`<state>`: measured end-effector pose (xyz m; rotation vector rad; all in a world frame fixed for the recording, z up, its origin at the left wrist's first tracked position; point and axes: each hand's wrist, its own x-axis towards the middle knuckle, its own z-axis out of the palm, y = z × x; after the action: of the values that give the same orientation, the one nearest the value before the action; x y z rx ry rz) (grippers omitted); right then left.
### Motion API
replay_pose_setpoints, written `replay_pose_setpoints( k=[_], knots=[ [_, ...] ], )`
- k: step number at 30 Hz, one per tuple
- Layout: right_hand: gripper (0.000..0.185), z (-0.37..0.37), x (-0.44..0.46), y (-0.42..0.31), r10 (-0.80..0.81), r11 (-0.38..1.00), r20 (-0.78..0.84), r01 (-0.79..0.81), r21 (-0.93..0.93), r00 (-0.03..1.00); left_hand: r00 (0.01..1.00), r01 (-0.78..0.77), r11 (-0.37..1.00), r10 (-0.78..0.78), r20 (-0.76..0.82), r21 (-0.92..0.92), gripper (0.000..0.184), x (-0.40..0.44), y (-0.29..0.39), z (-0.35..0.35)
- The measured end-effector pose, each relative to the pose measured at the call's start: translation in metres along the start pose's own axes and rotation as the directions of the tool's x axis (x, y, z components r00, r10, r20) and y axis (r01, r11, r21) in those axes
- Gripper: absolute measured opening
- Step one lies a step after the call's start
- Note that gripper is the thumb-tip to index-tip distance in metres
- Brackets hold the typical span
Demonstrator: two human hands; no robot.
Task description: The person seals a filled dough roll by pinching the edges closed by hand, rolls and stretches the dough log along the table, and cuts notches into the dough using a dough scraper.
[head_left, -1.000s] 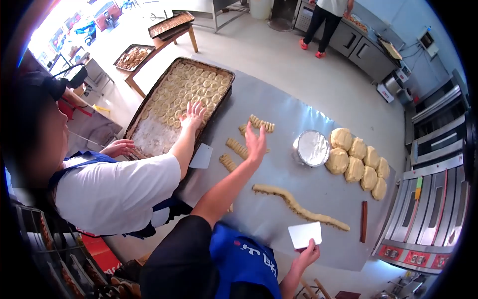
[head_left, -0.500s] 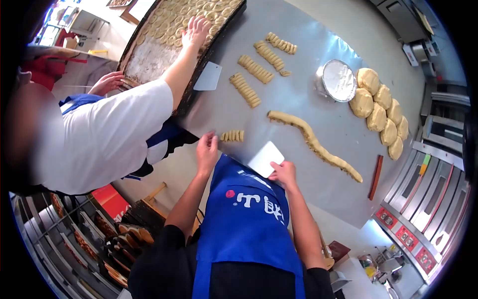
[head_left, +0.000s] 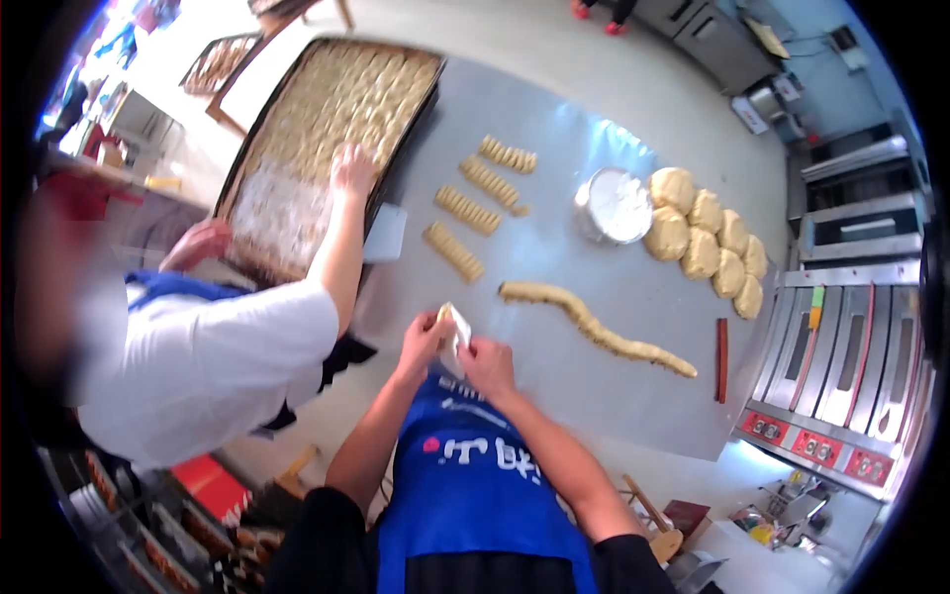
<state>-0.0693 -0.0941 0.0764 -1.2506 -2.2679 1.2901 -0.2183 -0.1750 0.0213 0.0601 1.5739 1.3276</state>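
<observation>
Near the table's front edge, my right hand (head_left: 489, 365) grips the white scraper (head_left: 457, 348), which is tilted up on edge. My left hand (head_left: 423, 342) is closed at the scraper's upper end, by a small bit of dough; whether its fingers hold the dough or the scraper is hard to tell. Beyond my hands lie several sliced dough rolls, the nearest sliced roll (head_left: 453, 251) among them. A long uncut dough rope (head_left: 594, 332) stretches across the metal table (head_left: 554, 396) to the right.
A co-worker's hand (head_left: 354, 170) is over a large tray (head_left: 282, 168) of dough pieces at the left. Another scraper (head_left: 385, 234) lies beside it. A bowl of flour (head_left: 616, 206), several dough balls (head_left: 701, 252) and a reddish-brown stick (head_left: 721, 360) are at the right.
My hands have come together at the scraper, which has turned on edge. The short sliced piece that lay by my left hand no longer shows on the table. The view has shifted.
</observation>
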Motion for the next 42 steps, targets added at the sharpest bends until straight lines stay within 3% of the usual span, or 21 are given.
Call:
replay_pose_setpoints(
  k=[2,4,5,7,10,11,13,14,15,18,20,21,22,24,25,27,30,34,42],
  knots=[
    [0.04,-0.014,-0.005,0.009,-0.05,0.996,-0.087,0.043,-0.08,0.995,0.997,0.063,0.992,-0.057,0.049,-0.113,0.031,0.006,-0.001,0.012],
    [0.042,-0.029,-0.015,0.018,-0.044,0.995,-0.166,0.029,-0.095,0.985,0.976,0.211,0.906,-0.176,0.125,-0.366,0.025,0.014,-0.002,0.022],
    [0.042,-0.038,-0.021,0.023,0.091,0.995,-0.152,-0.086,0.04,0.984,0.971,0.233,0.889,-0.192,0.143,-0.394,0.024,0.018,0.001,0.027],
    [0.039,-0.056,-0.035,0.038,0.147,0.988,-0.261,-0.131,0.077,0.954,0.965,0.252,0.879,-0.196,0.173,-0.405,0.023,0.032,0.015,0.041],
    [0.036,-0.082,-0.06,0.061,0.221,0.974,-0.451,-0.169,0.153,0.865,0.976,0.05,0.975,-0.001,0.219,-0.215,0.027,0.049,0.039,0.065],
    [0.036,-0.084,-0.067,0.074,0.318,0.937,-0.478,-0.195,0.291,0.819,0.976,-0.111,0.991,0.124,0.179,-0.078,0.032,0.058,0.052,0.078],
    [0.039,-0.102,-0.085,0.073,0.377,0.918,-0.54,-0.226,0.326,0.752,0.935,-0.333,0.931,0.305,0.179,0.153,0.044,0.079,0.071,0.094],
    [0.042,-0.107,-0.095,0.078,0.385,0.919,-0.581,-0.24,0.313,0.717,0.903,-0.427,0.864,0.392,0.177,0.266,0.05,0.089,0.081,0.102],
    [0.042,-0.108,-0.103,0.086,0.406,0.911,-0.599,-0.253,0.326,0.69,0.794,-0.572,0.575,0.566,0.222,0.585,0.061,0.11,0.081,0.106],
    [0.04,-0.107,-0.124,0.098,0.459,0.885,-0.644,-0.252,0.391,0.612,0.771,-0.433,0.154,0.573,0.276,0.888,0.094,0.107,0.106,0.135],
    [0.037,-0.097,-0.133,0.117,0.518,0.848,-0.654,-0.226,0.48,0.552,0.602,-0.553,0.049,0.713,0.359,0.832,0.101,0.102,0.092,0.139],
    [0.037,-0.1,-0.132,0.117,0.517,0.847,-0.66,-0.216,0.486,0.545,0.554,-0.602,0.041,0.74,0.38,0.798,0.088,0.09,0.087,0.143],
    [0.036,-0.1,-0.137,0.116,0.578,0.795,-0.628,-0.184,0.578,0.522,0.548,-0.606,0.029,0.74,0.391,0.795,0.088,0.083,0.077,0.143],
    [0.035,-0.1,-0.14,0.118,0.64,0.729,-0.593,-0.141,0.67,0.489,0.531,-0.796,0.242,0.717,0.45,0.554,0.07,0.071,0.058,0.143],
    [0.034,-0.103,-0.141,0.125,0.619,0.752,-0.613,-0.144,0.643,0.491,0.525,-0.803,0.235,0.716,0.461,0.548,0.07,0.058,0.051,0.146],
    [0.034,-0.107,-0.142,0.131,0.595,0.777,-0.639,-0.144,0.613,0.488,0.682,-0.711,0.408,0.601,0.417,0.573,0.054,0.029,0.037,0.151],
    [0.034,-0.115,-0.135,0.128,0.613,0.745,-0.639,-0.069,0.664,0.466,0.691,-0.721,0.517,0.593,0.413,0.462,0.048,0.008,0.016,0.156],
    [0.031,-0.12,-0.126,0.126,0.597,0.743,-0.611,-0.071,0.666,0.52,0.691,-0.721,0.582,0.565,0.451,0.376,0.042,-0.011,0.01,0.164],
    [0.03,-0.123,-0.106,0.109,0.578,0.732,-0.566,-0.067,0.678,0.588,0.754,-0.648,0.625,0.445,0.483,0.436,0.033,-0.022,0.02,0.155]
  ],
)
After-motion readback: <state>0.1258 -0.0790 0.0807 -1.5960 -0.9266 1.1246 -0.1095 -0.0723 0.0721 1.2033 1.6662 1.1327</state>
